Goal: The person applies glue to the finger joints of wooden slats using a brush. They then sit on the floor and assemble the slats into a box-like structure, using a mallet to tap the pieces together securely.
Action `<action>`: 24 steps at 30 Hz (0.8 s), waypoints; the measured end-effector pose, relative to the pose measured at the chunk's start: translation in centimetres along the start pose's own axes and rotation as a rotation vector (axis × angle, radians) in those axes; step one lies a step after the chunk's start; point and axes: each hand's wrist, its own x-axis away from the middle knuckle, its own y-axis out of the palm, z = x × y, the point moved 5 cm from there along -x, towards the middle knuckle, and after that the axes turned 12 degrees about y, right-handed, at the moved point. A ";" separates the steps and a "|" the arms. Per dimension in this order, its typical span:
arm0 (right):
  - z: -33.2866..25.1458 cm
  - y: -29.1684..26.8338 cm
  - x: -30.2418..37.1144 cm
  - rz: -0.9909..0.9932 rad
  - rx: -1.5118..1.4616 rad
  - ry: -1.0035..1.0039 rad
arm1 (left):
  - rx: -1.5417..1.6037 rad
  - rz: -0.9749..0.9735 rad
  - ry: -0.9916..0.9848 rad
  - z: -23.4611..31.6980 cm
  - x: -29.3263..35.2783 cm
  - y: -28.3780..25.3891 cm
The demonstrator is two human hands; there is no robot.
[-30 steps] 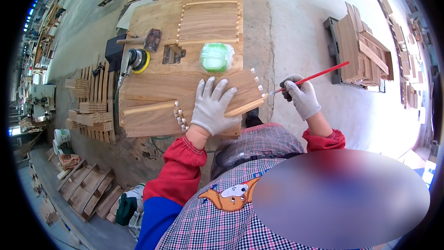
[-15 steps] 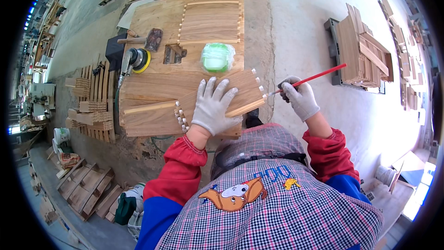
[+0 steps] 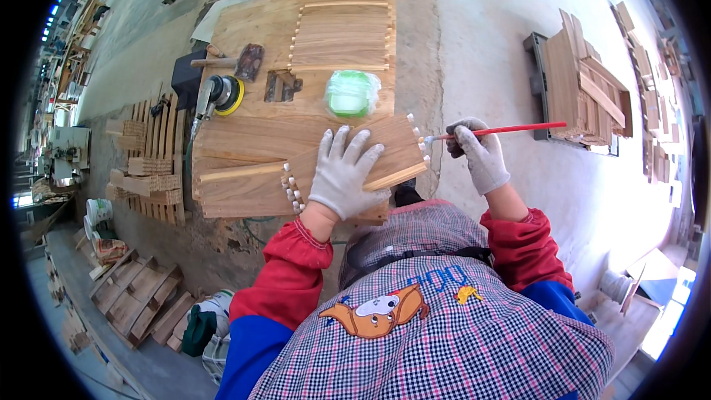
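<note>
My left hand [image 3: 342, 178], in a pale work glove, lies with fingers spread on a wooden board [image 3: 392, 150], which slants across other boards. White coats the row of tabs along this board's right end. My right hand [image 3: 481, 157], gloved with darkened fingertips, pinches a thin brush [image 3: 518, 128] with a red handle. Its bristle tip is at the tabs, seemingly touching them. Under my left hand's wrist side, another board [image 3: 244, 196] shows white-coated tabs at its right end. A green-and-white tub wrapped in clear plastic [image 3: 350, 94] stands just beyond the slanted board.
On the workbench [image 3: 255, 21] lie a jointed board stack [image 3: 341, 35], a mallet [image 3: 248, 63] and a sander with a yellow-rimmed pad [image 3: 228, 96]. A cutout [image 3: 283, 87] opens in the bench top. Stacked boards stand right [image 3: 581, 85] and left [image 3: 148, 174].
My right hand has swung the brush from the near part of the board's end to farther up it. The handle lies flatter now. My left hand stays on the board.
</note>
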 end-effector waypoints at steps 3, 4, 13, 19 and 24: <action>0.2 0.2 -0.8 -0.003 0.061 -0.037 | 0.001 -0.008 0.001 0.0 -0.1 -0.1; 0.4 0.5 -1.1 -0.010 0.075 -0.021 | 0.001 -0.015 -0.001 0.0 -0.1 -0.1; -0.2 0.8 -2.5 0.005 0.040 -0.036 | 0.025 -0.015 -0.011 -0.1 -0.2 -0.2; -1.5 0.9 -3.5 0.006 -0.054 -0.050 | 0.048 -0.011 -0.024 -0.2 -0.4 -0.3; -2.2 0.2 -5.9 -0.036 -0.046 -0.056 | 0.082 -0.010 -0.039 -0.3 -0.4 -0.4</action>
